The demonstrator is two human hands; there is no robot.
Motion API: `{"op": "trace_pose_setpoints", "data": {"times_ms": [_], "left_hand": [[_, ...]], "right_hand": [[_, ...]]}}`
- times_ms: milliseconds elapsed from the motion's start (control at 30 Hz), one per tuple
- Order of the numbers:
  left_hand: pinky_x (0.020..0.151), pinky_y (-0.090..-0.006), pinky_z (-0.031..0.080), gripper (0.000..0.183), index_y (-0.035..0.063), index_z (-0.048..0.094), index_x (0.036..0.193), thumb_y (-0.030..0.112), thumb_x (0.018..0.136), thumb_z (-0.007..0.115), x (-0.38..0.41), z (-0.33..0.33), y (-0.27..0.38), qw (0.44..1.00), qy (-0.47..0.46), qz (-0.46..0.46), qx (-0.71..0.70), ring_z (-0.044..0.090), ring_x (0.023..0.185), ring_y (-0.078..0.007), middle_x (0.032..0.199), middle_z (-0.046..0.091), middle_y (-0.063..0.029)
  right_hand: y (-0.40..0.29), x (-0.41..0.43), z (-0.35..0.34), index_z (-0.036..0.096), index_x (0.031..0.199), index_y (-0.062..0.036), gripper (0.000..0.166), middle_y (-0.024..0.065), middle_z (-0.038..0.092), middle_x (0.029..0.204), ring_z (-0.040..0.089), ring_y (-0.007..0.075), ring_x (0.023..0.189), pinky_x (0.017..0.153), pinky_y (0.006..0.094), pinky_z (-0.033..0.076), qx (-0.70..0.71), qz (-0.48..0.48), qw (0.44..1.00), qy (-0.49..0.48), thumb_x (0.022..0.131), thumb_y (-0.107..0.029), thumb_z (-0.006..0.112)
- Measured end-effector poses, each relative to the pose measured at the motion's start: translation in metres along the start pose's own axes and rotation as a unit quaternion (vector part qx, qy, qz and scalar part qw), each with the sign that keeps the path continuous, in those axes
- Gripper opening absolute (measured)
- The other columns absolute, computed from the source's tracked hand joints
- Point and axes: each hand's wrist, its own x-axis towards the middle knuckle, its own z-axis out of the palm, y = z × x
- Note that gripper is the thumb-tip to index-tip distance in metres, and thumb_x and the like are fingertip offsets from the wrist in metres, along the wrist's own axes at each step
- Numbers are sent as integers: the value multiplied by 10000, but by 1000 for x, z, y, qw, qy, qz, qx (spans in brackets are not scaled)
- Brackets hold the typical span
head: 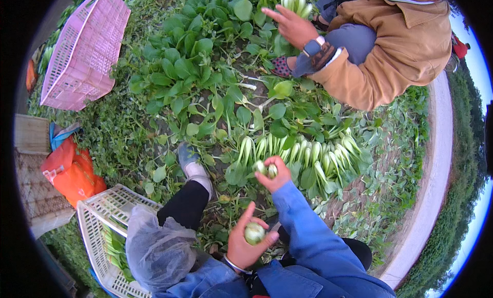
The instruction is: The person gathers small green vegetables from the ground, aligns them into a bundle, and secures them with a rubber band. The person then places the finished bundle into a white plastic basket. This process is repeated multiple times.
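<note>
My left hand [242, 247] holds a bok choy [254, 233] low before my body, its pale round base facing up between thumb and fingers. Farther out, the thumb and fingers of my right hand [280, 180] pinch small pale bok choy heads [272, 171]; I cannot tell exactly how many. Just beyond and to the right of that hand lies a row of harvested bok choy [304, 153], white-green stalks packed side by side. Their leaves are partly hidden under one another.
A co-worker [379, 55] in a tan jacket crouches at upper right, holding bok choy [295, 3]. Leafy plants [185, 63] stand ahead. A pink plastic crate [83, 55], an orange bag [73, 171] and a white crate [102, 209] with greens lie left. A pale path [431, 182] runs right.
</note>
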Motion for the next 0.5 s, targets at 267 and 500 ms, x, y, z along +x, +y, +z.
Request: {"op": "trace_pose_setpoints", "data": {"times_ms": [267,500], "left_hand": [[1078,-356,396,731,-76,456,1438,175,845,802,-5,-9,11,970,-61,212,98,514,1276,-253,1451,470,-207],[1153,-419,354,876,-19,225,1563,100,859,732,-27,2,21,928,-261,51,-262,442,1393,-292,1556,360,-251]], "right_hand": [[-117,-131,-67,674,1017,-83,415,92,689,941,704,277,847,706,330,562,-99,-216,968,-85,676,-168,895],[-145,-185,-65,660,1049,-66,398,102,684,991,693,267,886,754,339,555,-16,-214,974,-78,722,-132,877]]}}
